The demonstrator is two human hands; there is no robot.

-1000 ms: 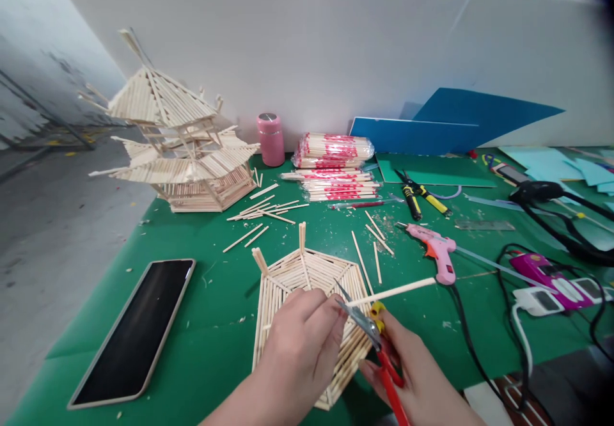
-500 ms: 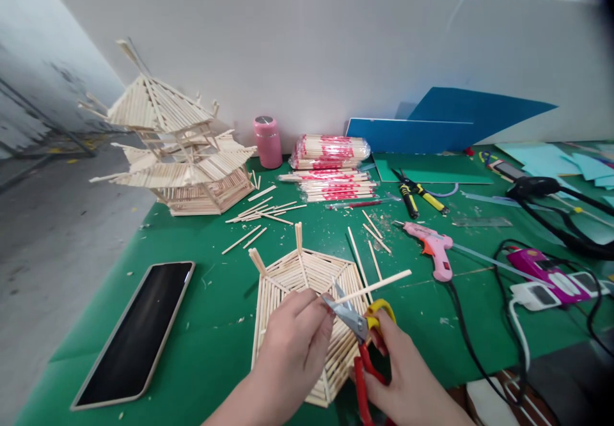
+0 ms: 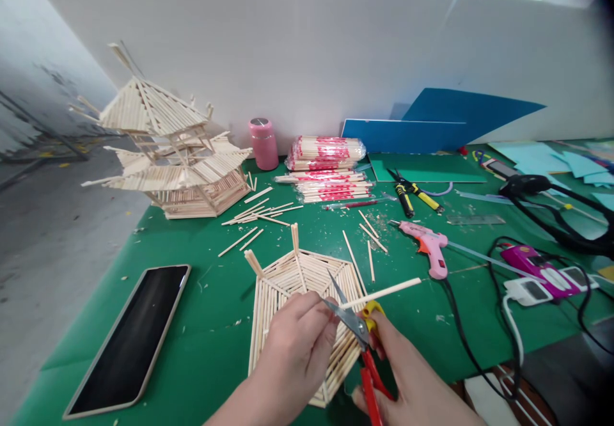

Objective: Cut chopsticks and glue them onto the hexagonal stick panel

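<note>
Honestly can't read any words or numbers here, just blurry red print [image 3: 334, 192] on the far stick packs [image 3: 326, 151].

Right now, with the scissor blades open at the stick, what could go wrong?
1. The left hand has its fingertips right by the blades of the scissors, so a slip might nick a finger.
2. The far end of the stick juts out with no hand on it; if snipped, that piece could fly off.
3. All this is above the stick panel, so a jolt of either hand might loosen its pieces.
</note>
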